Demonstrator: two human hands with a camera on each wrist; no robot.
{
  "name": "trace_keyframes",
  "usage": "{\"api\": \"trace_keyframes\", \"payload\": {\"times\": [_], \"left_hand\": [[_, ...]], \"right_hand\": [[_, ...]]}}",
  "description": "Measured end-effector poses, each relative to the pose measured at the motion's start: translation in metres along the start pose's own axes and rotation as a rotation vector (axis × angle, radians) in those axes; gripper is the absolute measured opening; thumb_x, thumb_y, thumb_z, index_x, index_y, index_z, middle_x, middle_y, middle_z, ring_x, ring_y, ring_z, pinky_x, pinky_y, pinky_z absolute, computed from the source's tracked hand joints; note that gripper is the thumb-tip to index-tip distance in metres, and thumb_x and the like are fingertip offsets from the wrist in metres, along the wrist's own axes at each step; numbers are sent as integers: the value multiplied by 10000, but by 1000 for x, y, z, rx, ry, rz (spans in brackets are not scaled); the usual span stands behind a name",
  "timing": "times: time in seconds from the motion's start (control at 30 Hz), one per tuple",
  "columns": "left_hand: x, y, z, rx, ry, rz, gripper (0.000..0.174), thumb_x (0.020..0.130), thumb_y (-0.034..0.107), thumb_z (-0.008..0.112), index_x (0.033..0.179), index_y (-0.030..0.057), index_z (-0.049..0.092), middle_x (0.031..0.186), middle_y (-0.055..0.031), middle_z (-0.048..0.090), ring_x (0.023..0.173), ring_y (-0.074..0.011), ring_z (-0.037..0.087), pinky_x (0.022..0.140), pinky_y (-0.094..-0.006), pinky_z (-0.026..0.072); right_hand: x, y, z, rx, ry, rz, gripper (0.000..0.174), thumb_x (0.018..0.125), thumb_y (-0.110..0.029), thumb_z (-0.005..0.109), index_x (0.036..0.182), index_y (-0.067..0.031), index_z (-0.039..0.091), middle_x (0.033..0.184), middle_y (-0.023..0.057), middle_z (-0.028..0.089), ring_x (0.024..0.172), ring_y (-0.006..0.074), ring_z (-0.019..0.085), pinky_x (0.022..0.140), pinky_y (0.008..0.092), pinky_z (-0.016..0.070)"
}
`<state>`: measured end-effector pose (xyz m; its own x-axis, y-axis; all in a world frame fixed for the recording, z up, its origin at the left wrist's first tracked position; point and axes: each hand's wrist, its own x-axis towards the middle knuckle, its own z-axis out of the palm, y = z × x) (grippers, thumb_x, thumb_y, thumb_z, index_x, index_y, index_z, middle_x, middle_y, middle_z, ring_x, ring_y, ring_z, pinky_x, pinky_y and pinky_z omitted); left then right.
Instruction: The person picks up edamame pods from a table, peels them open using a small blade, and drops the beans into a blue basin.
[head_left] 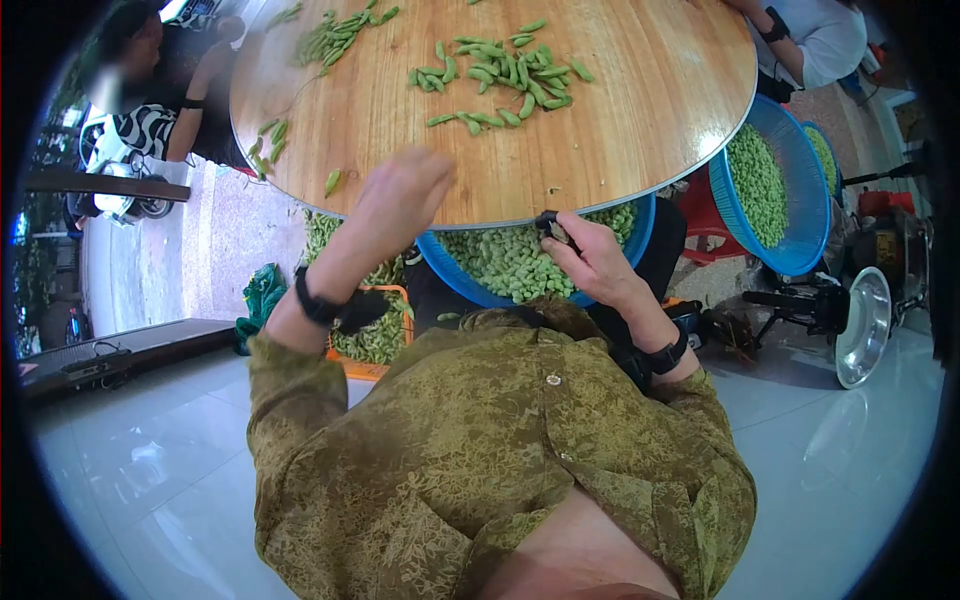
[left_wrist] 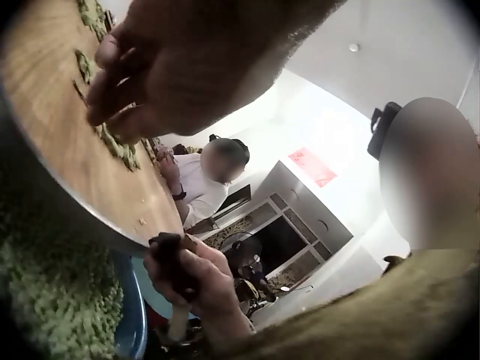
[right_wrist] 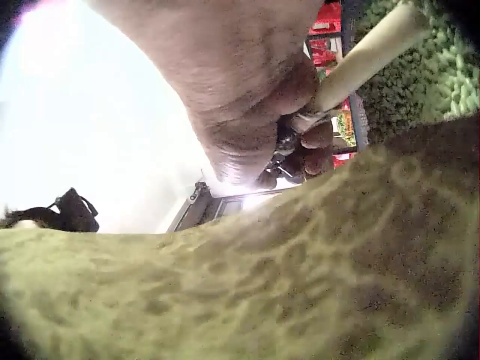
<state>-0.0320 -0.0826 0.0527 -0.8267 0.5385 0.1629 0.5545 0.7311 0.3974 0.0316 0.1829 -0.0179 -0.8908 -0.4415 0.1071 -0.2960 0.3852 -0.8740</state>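
Observation:
My left hand (head_left: 405, 190), blurred, hovers over the near left part of the round wooden table (head_left: 640, 110). In the left wrist view its fingers (left_wrist: 112, 90) reach loosely toward the pods with nothing in them. Green bean pods (head_left: 515, 72) lie heaped at mid-table, and a single pod (head_left: 333, 181) sits close to the left hand. At the table's near edge my right hand (head_left: 595, 262) grips a small black object (head_left: 546, 222); its kind I cannot tell. Under that hand, shelled green beans (head_left: 505, 262) fill a blue basin (head_left: 440, 268), partly hidden by the tabletop.
An orange basket (head_left: 360, 370) of pods stands below my left forearm. To the right are a large blue basket (head_left: 800, 235) of beans, a red stool (head_left: 705, 215) and a tilted metal bowl (head_left: 865, 330). Two other people sit at the table's far sides. More pods (head_left: 335, 40) lie far left.

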Motion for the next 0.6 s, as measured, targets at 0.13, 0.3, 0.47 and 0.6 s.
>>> {"api": "trace_keyframes", "payload": {"times": [0.13,0.3,0.47,0.6], "left_hand": [[63,-30,37,58,231,146,152,833,117,592,938,9,615,868,-146,561,898,-344,532,775,-413,442],[79,-40,56,103,194,154,177,774,128,635,915,23,616,865,-148,558,890,-336,527,786,-411,450],[71,-18,53,-389,178,-4,160,853,122,618,955,1,607,781,-72,596,724,-209,572,638,-304,454],[46,26,51,-1130,-99,-366,134,902,158,595,932,29,621,715,8,608,593,-33,534,504,-190,409]], "right_hand": [[0,-4,1,239,40,88,201,909,-135,542,1039,16,516,774,75,574,608,150,523,551,282,420],[-5,-4,-2,554,73,296,186,945,-145,492,1043,8,530,779,25,584,607,70,509,518,213,412],[6,-1,-3,892,169,189,191,985,-171,429,977,-11,533,747,25,558,521,53,440,433,191,342],[17,-7,-4,1076,185,180,389,993,-204,452,1326,-7,416,825,67,557,569,58,448,458,176,361]]}}
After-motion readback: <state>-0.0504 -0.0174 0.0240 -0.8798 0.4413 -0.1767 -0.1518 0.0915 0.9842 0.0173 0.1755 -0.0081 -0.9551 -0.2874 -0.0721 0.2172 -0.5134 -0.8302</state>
